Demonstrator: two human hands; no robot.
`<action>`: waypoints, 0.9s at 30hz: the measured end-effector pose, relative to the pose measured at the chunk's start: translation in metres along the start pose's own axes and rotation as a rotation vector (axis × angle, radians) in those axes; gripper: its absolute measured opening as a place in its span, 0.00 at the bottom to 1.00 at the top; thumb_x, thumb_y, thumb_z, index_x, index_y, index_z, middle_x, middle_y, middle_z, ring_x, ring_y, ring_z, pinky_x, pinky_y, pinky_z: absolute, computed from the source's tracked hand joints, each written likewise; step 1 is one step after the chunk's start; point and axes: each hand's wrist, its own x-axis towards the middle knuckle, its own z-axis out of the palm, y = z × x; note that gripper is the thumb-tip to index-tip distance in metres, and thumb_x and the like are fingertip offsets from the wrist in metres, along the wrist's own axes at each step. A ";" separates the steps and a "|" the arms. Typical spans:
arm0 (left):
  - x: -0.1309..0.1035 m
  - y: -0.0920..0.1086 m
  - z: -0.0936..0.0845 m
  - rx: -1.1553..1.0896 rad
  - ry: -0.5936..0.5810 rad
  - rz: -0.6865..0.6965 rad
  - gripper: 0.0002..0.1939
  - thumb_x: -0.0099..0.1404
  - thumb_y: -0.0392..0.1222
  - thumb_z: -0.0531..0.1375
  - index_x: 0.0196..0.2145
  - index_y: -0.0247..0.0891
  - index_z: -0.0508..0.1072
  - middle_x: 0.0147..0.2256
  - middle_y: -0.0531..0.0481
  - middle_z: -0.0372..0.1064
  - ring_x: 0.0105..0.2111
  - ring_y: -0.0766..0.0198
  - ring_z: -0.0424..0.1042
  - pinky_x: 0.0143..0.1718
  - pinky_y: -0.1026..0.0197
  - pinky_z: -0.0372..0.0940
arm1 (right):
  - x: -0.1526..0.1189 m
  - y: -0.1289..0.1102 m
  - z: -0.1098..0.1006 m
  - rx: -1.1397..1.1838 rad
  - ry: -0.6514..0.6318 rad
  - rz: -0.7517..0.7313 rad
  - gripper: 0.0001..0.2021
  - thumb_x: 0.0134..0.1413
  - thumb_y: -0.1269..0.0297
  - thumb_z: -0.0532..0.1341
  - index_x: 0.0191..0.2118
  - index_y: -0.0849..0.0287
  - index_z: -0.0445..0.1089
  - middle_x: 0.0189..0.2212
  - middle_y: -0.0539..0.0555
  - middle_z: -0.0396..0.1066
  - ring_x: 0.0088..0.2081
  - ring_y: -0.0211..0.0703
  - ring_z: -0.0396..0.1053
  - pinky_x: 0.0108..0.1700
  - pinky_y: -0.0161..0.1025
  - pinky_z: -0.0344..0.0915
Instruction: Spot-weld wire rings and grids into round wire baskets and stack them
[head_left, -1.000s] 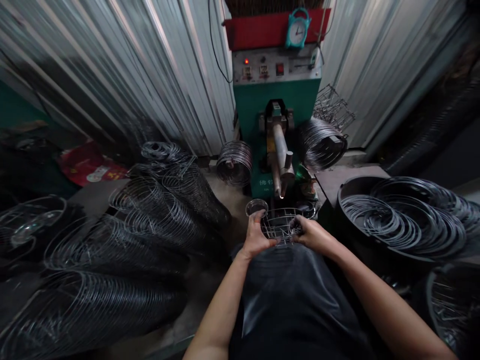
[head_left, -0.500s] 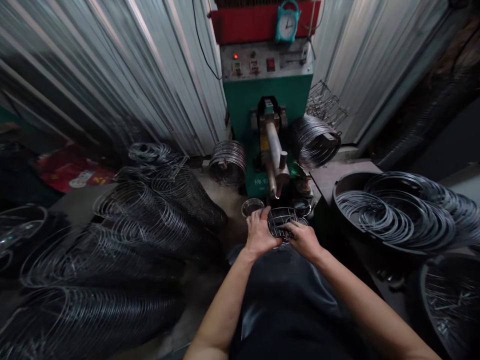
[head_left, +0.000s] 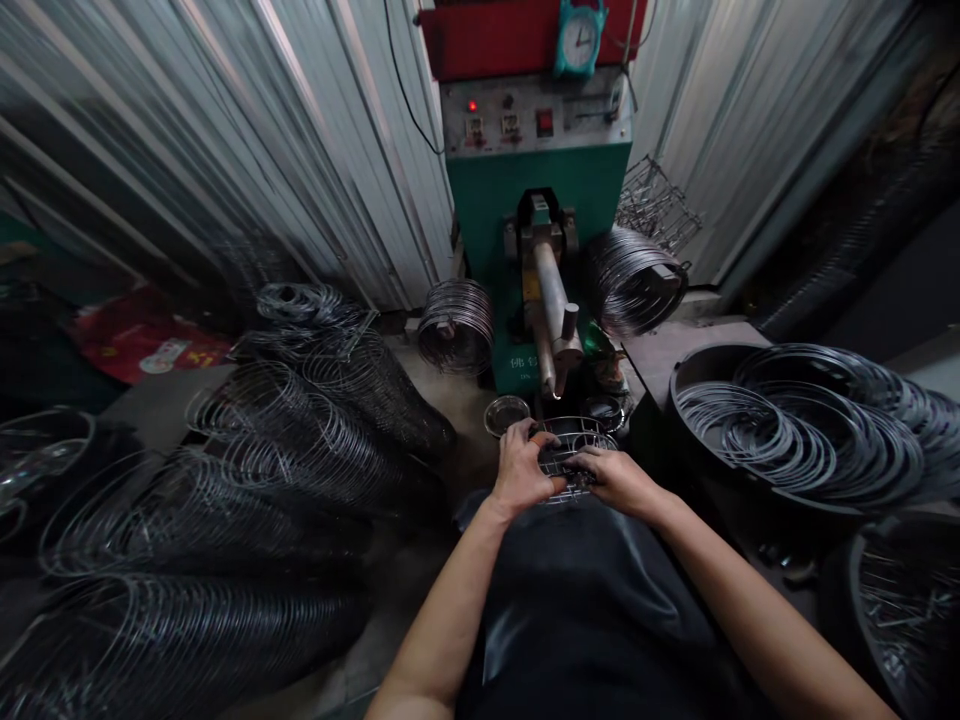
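In front of my lap is a small round wire basket, an open grid of thin metal wire, below the tip of the machine's arm. My left hand grips its left side, with brownish wraps on the index finger and thumb. On the near right side, my right hand has its fingers closed together at the wires, pointing toward the left thumb. What lies between those right fingertips is too small and dark to make out. The metal machine arm ends just above the basket's far rim.
A green machine with a control panel stands ahead. Stacked wire rings fill the left side. Wire coils hang beside the machine. To the right are a black tub of rings and a bucket of short wire pieces.
My right hand has shifted slightly right, its fingers now stretched more toward the left hand. The left hand keeps its grip, and more of the basket's far rim shows.
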 end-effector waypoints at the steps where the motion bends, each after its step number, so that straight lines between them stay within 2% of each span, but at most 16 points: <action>1: 0.000 -0.001 0.000 -0.014 0.001 -0.002 0.28 0.36 0.37 0.68 0.39 0.43 0.71 0.50 0.46 0.55 0.53 0.50 0.55 0.53 0.50 0.54 | 0.000 0.001 0.001 -0.002 0.007 -0.007 0.19 0.47 0.76 0.56 0.46 0.56 0.68 0.39 0.54 0.70 0.40 0.43 0.69 0.39 0.35 0.64; 8: 0.011 -0.008 -0.007 -0.093 0.016 0.023 0.29 0.36 0.38 0.68 0.40 0.42 0.71 0.50 0.45 0.55 0.53 0.53 0.56 0.55 0.52 0.53 | 0.008 -0.001 0.000 -0.034 0.068 -0.009 0.19 0.44 0.79 0.55 0.42 0.57 0.69 0.38 0.53 0.71 0.40 0.43 0.69 0.39 0.35 0.63; 18: 0.056 -0.015 -0.012 -0.065 -0.017 -0.010 0.28 0.37 0.39 0.68 0.40 0.43 0.71 0.47 0.47 0.58 0.53 0.53 0.57 0.53 0.54 0.55 | 0.044 0.016 -0.016 -0.096 0.129 0.003 0.17 0.45 0.78 0.56 0.41 0.56 0.70 0.39 0.54 0.71 0.40 0.42 0.70 0.38 0.34 0.63; 21: 0.059 -0.016 -0.010 -0.057 -0.021 -0.016 0.27 0.38 0.40 0.68 0.40 0.43 0.71 0.45 0.48 0.60 0.52 0.53 0.58 0.52 0.54 0.56 | 0.045 0.018 -0.014 -0.101 0.147 0.007 0.17 0.46 0.78 0.56 0.42 0.56 0.70 0.41 0.54 0.71 0.41 0.43 0.69 0.39 0.35 0.63; 27: 0.061 -0.011 -0.008 0.019 0.015 -0.073 0.28 0.38 0.42 0.68 0.41 0.44 0.71 0.47 0.47 0.58 0.52 0.53 0.58 0.51 0.53 0.55 | 0.043 0.017 -0.005 -0.087 0.237 0.055 0.18 0.47 0.78 0.55 0.43 0.55 0.70 0.42 0.54 0.71 0.42 0.43 0.69 0.40 0.36 0.64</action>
